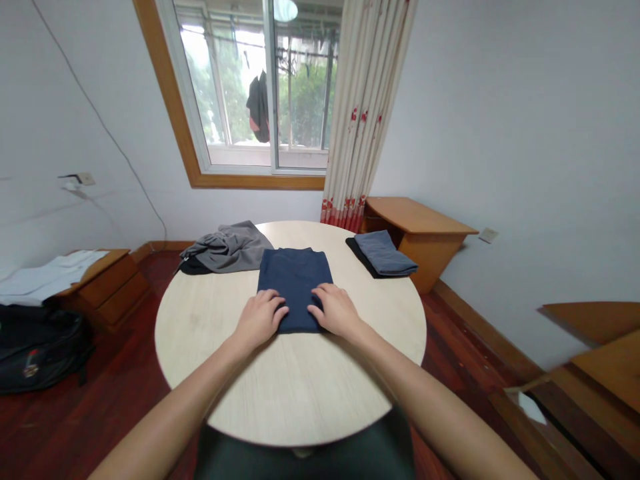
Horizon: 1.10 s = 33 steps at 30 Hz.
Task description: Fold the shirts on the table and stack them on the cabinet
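Observation:
A navy blue folded garment lies flat in the middle of the round table, its exact kind hidden by the folding. My left hand rests on its left edge with the fingers spread out. On the right edge lies my right hand, palm down, fingers apart. Neither hand grips the cloth. A crumpled pile of grey clothing, with something black under it, lies at the table's back left. At the back right, a folded blue-grey garment sits on top of a folded black one.
The round pale wooden table stands before a window with a curtain. A wooden desk is close behind its right side. To the left are a low drawer cabinet with papers and a black bag on the floor.

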### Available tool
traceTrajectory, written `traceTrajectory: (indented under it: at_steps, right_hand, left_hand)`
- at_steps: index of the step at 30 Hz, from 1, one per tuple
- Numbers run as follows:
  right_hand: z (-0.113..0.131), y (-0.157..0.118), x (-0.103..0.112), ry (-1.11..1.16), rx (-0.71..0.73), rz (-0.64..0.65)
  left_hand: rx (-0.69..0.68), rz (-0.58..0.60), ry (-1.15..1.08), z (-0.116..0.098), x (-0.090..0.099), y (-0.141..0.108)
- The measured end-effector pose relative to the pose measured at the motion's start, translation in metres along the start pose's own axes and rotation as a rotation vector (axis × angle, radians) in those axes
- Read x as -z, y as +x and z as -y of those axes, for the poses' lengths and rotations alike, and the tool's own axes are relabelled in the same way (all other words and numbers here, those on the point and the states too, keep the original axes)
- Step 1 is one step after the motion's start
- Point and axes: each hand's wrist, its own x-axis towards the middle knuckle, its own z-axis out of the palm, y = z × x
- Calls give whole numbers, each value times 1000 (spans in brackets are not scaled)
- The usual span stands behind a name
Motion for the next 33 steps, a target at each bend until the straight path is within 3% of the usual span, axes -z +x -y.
traceTrajectory:
  at_steps: [3,7,11,15,21,26,33]
  right_hand:
    - [13,22,-25,17,121,46]
    - [-3,31,-55,31,79,110]
    - [-34,29,-56,41,-30,113]
    - [-47,39,-47,11,-137,173]
    - [-35,96,-56,-1,-64,136]
    - [-34,151,-71,-5,-36,165]
    - [-57,189,-85,9,-38,166]
  left_hand:
    - [-108,77,50,-13,-23,16]
    - [-96,157,106,2,-44,18]
    - [-26,141,147,26,-39,12]
    - [91,153,218,32,-32,24]
    - [-45,115,277,31,-47,90]
    - [-58,126,314,49,-59,147]
    - [28,123,281,79,-72,182]
